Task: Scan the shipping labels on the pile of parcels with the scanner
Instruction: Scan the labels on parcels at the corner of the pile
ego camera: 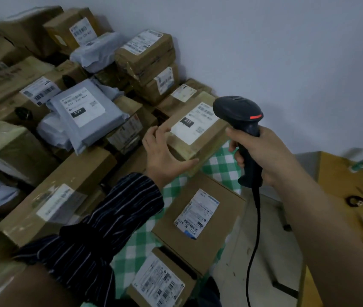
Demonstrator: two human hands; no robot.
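Note:
My right hand (262,151) grips the handle of a black corded scanner (240,114); its head hangs just right of and above a taped brown parcel (200,149). That parcel carries a white shipping label (195,122) with a black "231" block, facing up. My left hand (165,151) holds the parcel's near-left corner, thumb along the front edge and fingers on top beside the label. The pile of parcels (65,103), brown boxes and grey mailer bags, spreads across the left and back.
Two labelled boxes (200,218) (160,282) lie on the green checked tablecloth (220,165) near me. A white wall rises behind. A yellow table (340,173) at the right holds scissors and small items. The scanner cable (257,240) hangs down over the floor.

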